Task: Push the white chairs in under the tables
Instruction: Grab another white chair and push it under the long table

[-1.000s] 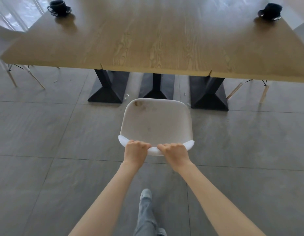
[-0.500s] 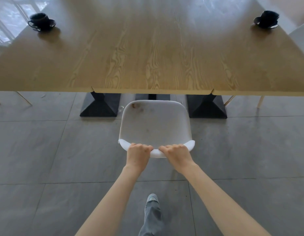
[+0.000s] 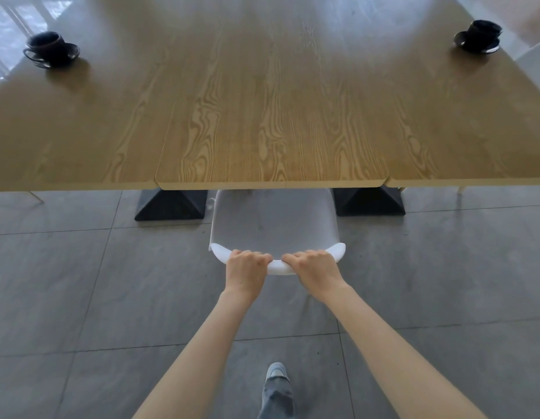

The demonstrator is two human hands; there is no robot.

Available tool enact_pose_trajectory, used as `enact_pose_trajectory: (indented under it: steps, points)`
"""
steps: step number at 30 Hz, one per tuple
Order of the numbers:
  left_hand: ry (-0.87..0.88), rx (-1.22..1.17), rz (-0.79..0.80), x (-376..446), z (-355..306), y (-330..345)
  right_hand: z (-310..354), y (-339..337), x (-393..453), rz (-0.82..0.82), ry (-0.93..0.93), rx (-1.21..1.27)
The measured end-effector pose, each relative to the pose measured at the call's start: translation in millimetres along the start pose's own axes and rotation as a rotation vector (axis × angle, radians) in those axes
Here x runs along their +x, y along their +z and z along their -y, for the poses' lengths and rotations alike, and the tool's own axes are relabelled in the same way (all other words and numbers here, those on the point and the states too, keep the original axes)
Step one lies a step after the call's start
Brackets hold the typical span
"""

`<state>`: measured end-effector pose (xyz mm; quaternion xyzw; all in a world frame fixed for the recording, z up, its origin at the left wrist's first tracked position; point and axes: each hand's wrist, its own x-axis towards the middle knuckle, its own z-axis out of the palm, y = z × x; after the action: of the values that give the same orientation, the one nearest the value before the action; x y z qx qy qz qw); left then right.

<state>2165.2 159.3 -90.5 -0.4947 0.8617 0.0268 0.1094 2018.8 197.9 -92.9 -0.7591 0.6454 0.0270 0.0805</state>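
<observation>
Head view, looking down. Centre: one white chair (image 3: 274, 225), its seat front hidden under the near edge of the table (image 3: 271, 116), its backrest rim toward the viewer, clear of the tabletop. Two hands grip that rim side by side: the left hand (image 3: 246, 272) left of centre, the right hand (image 3: 315, 272) right of centre, each with fingers curled over the top edge and clamped on it, a short stretch of bare rim between them. Both forearms run from the lower edge of the frame up to the chair.

The tabletop is pale wood with strong grain, seen as three panels joined at two notched seams along the near edge. Two black pedestal bases show beneath it, one base (image 3: 172, 204) left of the chair and one (image 3: 370, 201) right of it.

Two dark cups on saucers stand on the table: one cup (image 3: 49, 48) at upper left, one (image 3: 480, 34) at upper right. Part of a second white chair (image 3: 534, 63) shows at the right edge, upper part of the frame.

Bottom centre: one shoe (image 3: 276, 371) and a grey trouser leg on the grey tiled floor (image 3: 66, 282).
</observation>
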Motion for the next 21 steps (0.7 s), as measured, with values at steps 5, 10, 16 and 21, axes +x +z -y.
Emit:
enact_pose_trajectory:
  steps: [5,10,16,21]
  points:
    - [-0.02,-0.006,-0.018,8,5,0,-3,-4,6,0.035,-0.022,0.004]
    - [0.005,-0.13,0.004,7,4,1,0,-4,2,0.061,0.031,0.021]
    - [-0.072,-0.343,-0.107,-25,0,-3,7,-9,-10,0.024,0.138,0.238]
    - [-0.236,-0.592,-0.244,-72,-13,-11,21,-27,-38,-0.008,0.133,0.413]
